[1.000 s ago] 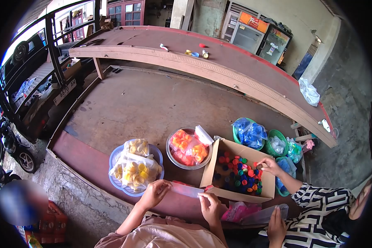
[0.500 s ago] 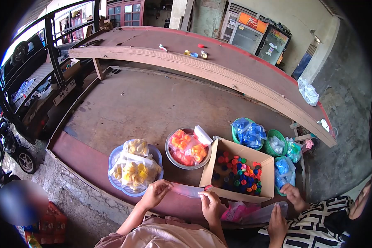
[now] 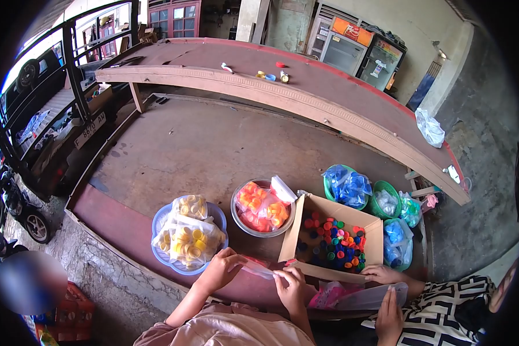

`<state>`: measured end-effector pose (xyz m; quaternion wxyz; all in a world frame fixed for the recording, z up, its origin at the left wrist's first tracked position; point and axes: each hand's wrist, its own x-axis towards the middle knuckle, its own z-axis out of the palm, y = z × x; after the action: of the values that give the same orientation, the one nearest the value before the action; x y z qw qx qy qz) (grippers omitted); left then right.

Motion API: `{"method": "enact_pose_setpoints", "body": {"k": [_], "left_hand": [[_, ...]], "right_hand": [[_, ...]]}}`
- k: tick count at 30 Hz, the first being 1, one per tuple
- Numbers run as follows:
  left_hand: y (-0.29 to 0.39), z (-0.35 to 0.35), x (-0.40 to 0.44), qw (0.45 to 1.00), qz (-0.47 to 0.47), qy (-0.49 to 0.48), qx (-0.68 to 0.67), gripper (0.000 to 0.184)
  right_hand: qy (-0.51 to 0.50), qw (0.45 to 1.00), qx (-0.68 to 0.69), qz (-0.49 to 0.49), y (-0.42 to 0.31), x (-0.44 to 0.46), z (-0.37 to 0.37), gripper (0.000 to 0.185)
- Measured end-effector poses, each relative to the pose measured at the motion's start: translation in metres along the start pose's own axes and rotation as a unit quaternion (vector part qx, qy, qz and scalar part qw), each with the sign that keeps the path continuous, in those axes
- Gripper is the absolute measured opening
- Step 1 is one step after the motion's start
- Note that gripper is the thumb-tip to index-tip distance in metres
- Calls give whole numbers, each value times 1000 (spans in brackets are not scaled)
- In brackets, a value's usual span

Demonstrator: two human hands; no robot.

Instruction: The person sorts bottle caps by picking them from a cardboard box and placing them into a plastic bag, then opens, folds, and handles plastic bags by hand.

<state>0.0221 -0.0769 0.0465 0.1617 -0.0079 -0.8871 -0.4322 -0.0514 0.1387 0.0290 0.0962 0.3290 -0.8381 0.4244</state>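
A raised wooden shelf with a carved front edge (image 3: 213, 74) runs above the far side of the low platform, a crumpled white plastic bag (image 3: 429, 128) lying near its right end. Behind it stand a glass-door refrigerator (image 3: 380, 62) and, just beside it, a display cooler (image 3: 343, 53) with an orange header. Red-framed windows (image 3: 175, 21) show farther left. A truck's licence plate (image 3: 90, 130), a parked motorcycle (image 3: 10, 199) and red crates (image 3: 75, 314) line the left side.
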Motion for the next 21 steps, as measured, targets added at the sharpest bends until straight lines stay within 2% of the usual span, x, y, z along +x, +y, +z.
{"method": "enact_pose_setpoints", "body": {"k": [5, 9, 11, 14, 17, 21], "left_hand": [[-10, 6, -1, 997, 64, 52, 7, 15], [-9, 2, -3, 994, -70, -50, -70, 14], [2, -6, -1, 979, -160, -83, -98, 15], [-13, 3, -5, 972, -160, -62, -162, 15], [-14, 13, -7, 948, -180, 25, -262, 17], [-32, 22, -11, 960, -175, 11, -219, 15]], "right_hand": [[13, 999, 50, 13, 5, 2, 2, 9], [-39, 983, 132, 118, 15, -3, 5, 10], [-14, 977, 153, 150, 19, -7, 9, 14], [0, 971, 178, 162, 22, -10, 11, 19], [11, 970, 194, 143, 29, -13, 18, 18], [-19, 976, 165, 144, 23, -11, 15, 14]]}}
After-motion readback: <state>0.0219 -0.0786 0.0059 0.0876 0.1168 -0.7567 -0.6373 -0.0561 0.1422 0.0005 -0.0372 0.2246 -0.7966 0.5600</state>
